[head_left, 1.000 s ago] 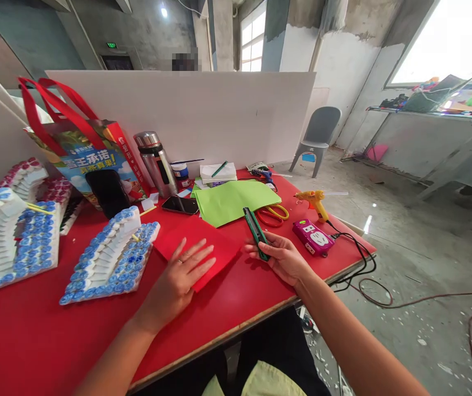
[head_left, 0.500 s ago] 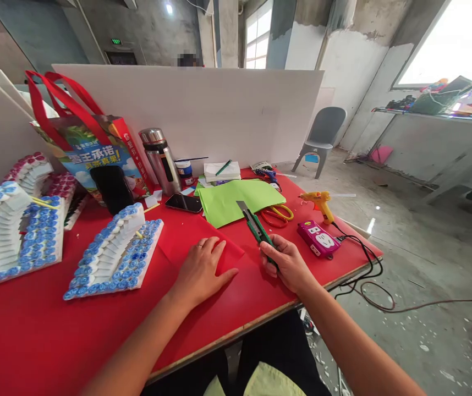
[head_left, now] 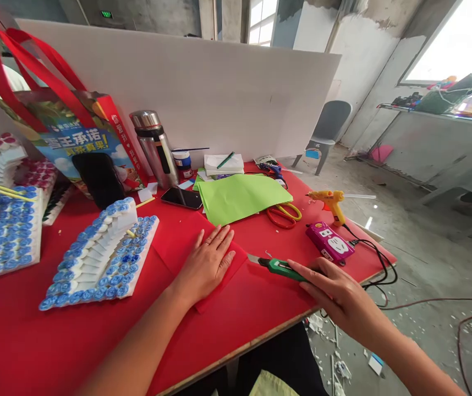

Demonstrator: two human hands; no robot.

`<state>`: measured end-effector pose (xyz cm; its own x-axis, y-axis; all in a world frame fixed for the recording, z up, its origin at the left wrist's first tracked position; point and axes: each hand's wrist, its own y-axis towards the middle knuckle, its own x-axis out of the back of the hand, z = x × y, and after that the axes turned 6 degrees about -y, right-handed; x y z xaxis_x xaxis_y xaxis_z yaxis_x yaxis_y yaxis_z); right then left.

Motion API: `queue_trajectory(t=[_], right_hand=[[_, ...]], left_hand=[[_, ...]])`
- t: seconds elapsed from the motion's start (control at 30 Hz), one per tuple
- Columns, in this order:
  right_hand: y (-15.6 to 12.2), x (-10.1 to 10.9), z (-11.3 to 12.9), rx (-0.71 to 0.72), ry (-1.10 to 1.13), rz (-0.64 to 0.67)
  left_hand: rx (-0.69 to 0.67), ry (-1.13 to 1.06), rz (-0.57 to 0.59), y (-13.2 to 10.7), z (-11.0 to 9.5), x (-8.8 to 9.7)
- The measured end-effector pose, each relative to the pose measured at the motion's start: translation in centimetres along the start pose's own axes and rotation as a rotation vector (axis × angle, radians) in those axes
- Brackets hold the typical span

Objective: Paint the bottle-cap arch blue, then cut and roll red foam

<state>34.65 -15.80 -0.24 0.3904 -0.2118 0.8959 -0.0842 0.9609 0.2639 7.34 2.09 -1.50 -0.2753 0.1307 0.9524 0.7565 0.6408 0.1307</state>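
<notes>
- The right hand is seen nearest, over the front right edge of the red table top. Its fingers are stretched forward and closed lightly on the handle of a green utility knife.
- The knife is held low over the table. Its bared metal blade is pointed left, with the tip just beside the edge of a red paper sheet.
- The left hand is laid flat on that sheet, palm down and fingers spread; nothing is grasped.
- Left of the sheet, a white foam model studded with blue caps is set.
- Farther back, a magenta power strip, red-and-yellow scissors, a light green paper sheet and a black smartphone are laid.
- Farthest off, a yellow glue gun and a steel flask are placed before a white partition board.
</notes>
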Motion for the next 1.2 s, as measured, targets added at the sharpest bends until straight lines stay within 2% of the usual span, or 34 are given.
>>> queue_trajectory(t=[0.1,0.3,0.43,0.63,0.8,0.97,1.2], right_hand=[[-0.7,-0.2,-0.3,0.023,-0.114,0.012],[-0.5,-1.2,-0.1,0.040,-0.187,0.023],[-0.2,-1.3,0.0,0.065,-0.220,0.000],[0.1,-1.9,0.3,0.096,-0.244,0.002],[0.4,-2.1,0.4,0.096,-0.257,0.021],[0.8,-2.0,0.3,0.093,-0.251,0.052],[0.7,-1.9,0.0,0.094,-0.229,0.052]], left_hand=[[-0.005,0.011,-0.020,-0.1,0.2,-0.3],[-0.013,0.031,-0.052,-0.1,0.0,-0.7],[-0.010,0.055,-0.138,0.0,-0.1,-0.9],[0.116,0.125,-0.248,-0.1,-0.3,-1.8],[0.142,0.153,-0.178,-0.3,-0.4,-2.2],[0.158,0.165,-0.107,-0.3,-0.7,-1.9],[0.163,0.172,-0.074,-0.3,-0.8,-1.8]])
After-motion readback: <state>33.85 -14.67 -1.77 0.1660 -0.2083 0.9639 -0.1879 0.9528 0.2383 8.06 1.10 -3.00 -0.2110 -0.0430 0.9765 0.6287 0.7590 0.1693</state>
